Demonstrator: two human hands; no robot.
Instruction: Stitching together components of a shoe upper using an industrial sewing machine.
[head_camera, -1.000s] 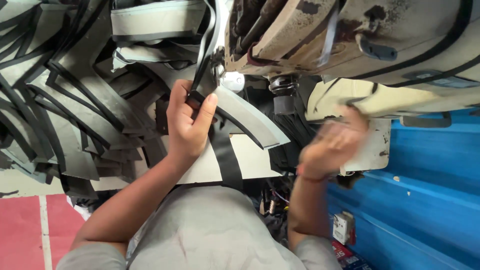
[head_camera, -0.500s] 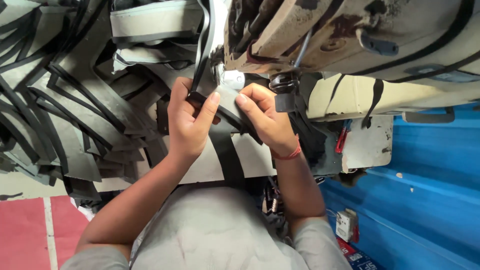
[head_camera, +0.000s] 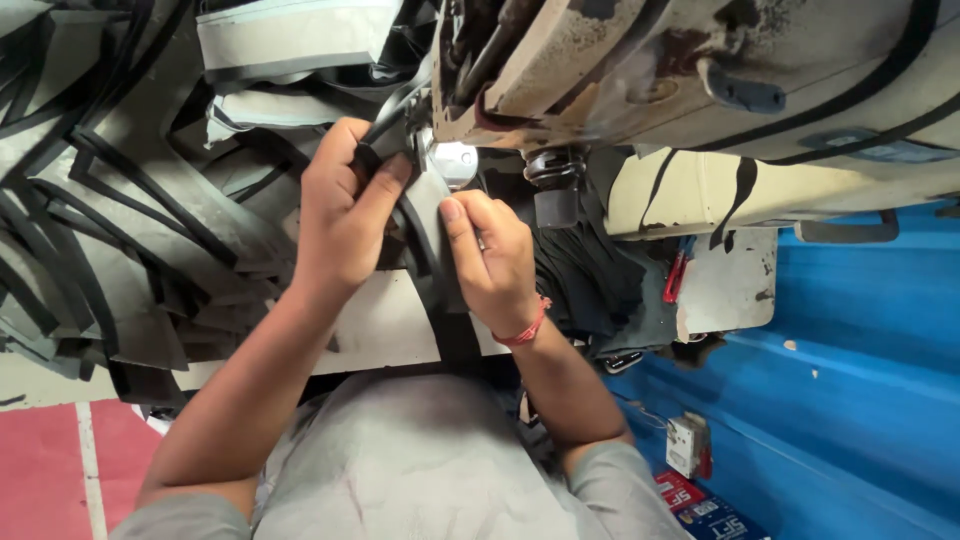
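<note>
My left hand (head_camera: 345, 215) grips the upper end of a curved grey piece with a black edge strip (head_camera: 428, 205), thumb and fingers pinched around the strip. My right hand (head_camera: 490, 262), with a red thread band at the wrist, holds the same piece just to the right, its thumb lying flat on the grey face. Both hands keep the piece right under a shiny metal part (head_camera: 455, 160) of a worn beige sewing machine (head_camera: 650, 70). The black strip (head_camera: 455, 335) runs down from the hands across a pale board towards my grey shirt.
A big heap of grey and black cut pieces (head_camera: 120, 210) fills the left side. A black knob (head_camera: 555, 195) hangs from the machine beside my right hand. Blue panels (head_camera: 860, 360) lie at the right, with a small white box (head_camera: 685, 445). Red floor (head_camera: 40, 465) shows at lower left.
My right hand swung in from the right, where it was blurred, onto the grey piece beside my left hand and now presses on it. The left hand has kept its grip.
</note>
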